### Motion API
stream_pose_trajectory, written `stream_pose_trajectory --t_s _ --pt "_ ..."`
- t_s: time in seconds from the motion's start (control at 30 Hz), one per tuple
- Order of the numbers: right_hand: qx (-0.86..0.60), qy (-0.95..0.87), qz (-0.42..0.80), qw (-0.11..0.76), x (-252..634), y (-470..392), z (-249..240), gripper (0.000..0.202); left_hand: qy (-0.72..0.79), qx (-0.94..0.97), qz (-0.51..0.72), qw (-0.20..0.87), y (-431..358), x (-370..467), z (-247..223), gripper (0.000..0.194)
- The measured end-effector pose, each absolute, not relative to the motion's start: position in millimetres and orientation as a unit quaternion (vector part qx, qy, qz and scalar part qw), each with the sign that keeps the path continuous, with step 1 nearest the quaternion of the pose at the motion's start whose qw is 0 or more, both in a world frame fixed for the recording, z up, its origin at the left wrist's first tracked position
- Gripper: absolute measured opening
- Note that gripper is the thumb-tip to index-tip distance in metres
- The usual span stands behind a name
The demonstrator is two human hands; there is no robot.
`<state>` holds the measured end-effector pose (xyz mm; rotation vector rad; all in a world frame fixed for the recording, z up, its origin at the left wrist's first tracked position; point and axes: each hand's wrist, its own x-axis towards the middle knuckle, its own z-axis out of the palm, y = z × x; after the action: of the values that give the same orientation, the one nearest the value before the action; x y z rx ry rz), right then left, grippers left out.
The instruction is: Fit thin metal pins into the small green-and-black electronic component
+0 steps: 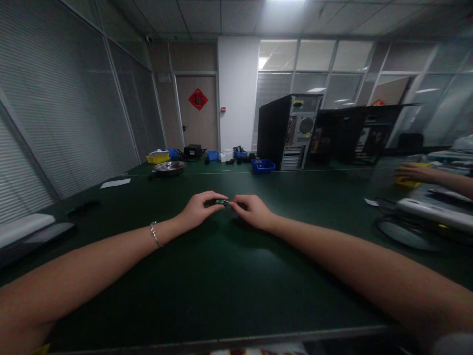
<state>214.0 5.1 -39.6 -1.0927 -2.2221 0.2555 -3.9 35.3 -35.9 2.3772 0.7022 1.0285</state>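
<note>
Above the dark green table (pixel 221 291), my left hand (pixel 199 209) pinches a small green part (pixel 221 201), which looks like a circuit board, between thumb and fingertips. My right hand (pixel 254 212) is closed at the part's right end, its thumb and forefinger pinched around a thin, light-coloured piece (pixel 228 202) that is too small to make out. The two hands almost meet at the middle of the view. A silvery bracelet circles my left wrist.
Farther back are a metal bowl (pixel 169 168), a yellow tray (pixel 158 157), a blue bin (pixel 263 166) and a black computer tower (pixel 288 130). At the right, another person's hand (pixel 416 172) is over a yellow bin, near white equipment (pixel 436 211). White paper (pixel 115 183) lies left.
</note>
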Motion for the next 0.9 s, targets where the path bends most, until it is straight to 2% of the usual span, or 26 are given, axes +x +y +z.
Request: stream_pose_trajectory --t_s 0.53,0.9 --pt "-0.42 -0.848 0.12 0.3 213.6 1.9 -35.7 0.028 0.235 0.884 0.372 0.157 32.3 -3.8 -32.8 0.022" --pt "-0.392 -0.858 0.123 0.307 215.5 2.6 -36.9 0.027 0.242 0.87 0.376 0.206 30.7 -3.6 -32.8 0.021"
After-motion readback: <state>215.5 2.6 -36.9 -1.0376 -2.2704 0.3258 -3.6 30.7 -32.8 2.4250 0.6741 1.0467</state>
